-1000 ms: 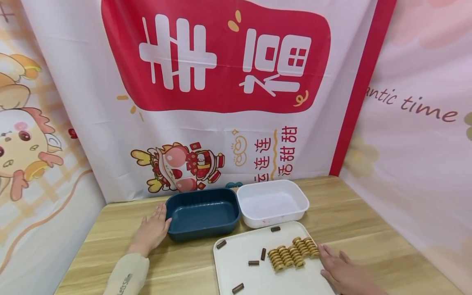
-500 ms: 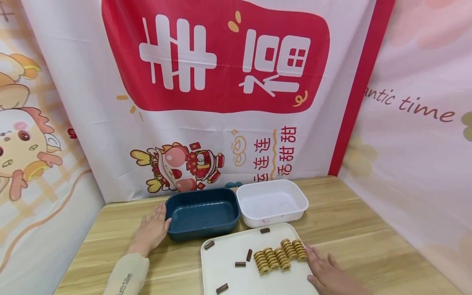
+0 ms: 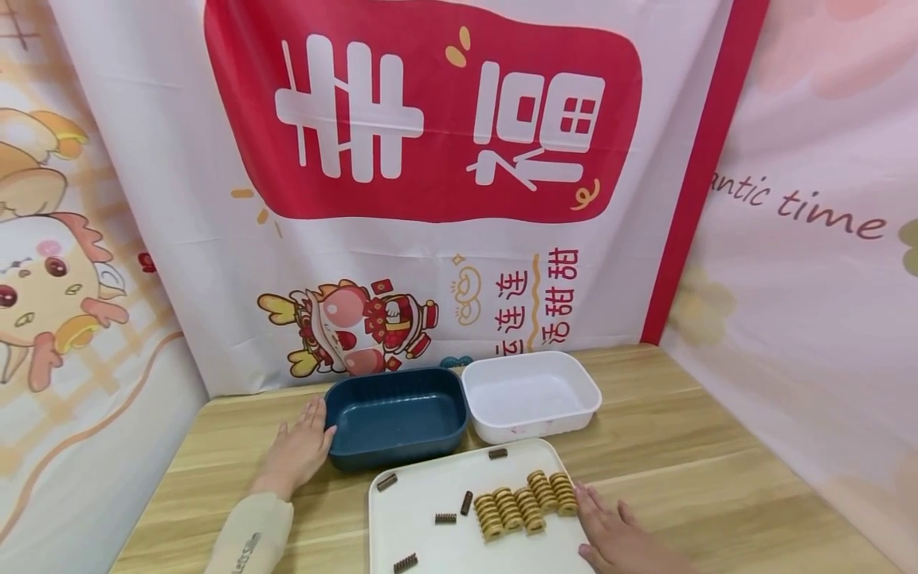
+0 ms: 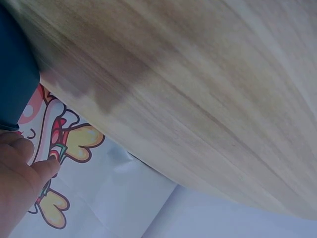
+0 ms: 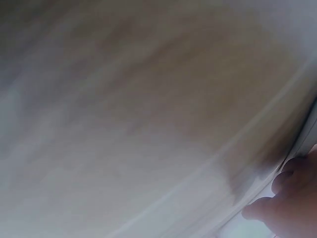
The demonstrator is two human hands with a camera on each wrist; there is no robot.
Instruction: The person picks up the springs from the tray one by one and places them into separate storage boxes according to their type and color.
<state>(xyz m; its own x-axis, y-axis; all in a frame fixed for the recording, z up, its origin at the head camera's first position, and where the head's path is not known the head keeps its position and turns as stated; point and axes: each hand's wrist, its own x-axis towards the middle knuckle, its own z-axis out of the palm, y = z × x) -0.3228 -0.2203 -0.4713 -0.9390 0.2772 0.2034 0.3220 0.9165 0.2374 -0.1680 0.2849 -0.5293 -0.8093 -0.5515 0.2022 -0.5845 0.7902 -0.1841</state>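
Can pass over wooden table (image 3: 688,454) out to right edge, also along left edge outside left hand (image 3: 297,450). Walled off toward far edge by dark teal basin (image 3: 402,452) and white basin (image 3: 548,427), side by side. Tight at far edge of white tray (image 3: 445,484), close to both. Blocked at tray's right edge by right hand (image 3: 618,538) and gold springs (image 3: 529,510), leftward by scattered dark springs (image 3: 445,518).

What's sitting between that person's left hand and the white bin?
A dark blue bin: the head view shows the left hand at one end, the white bin at the other.
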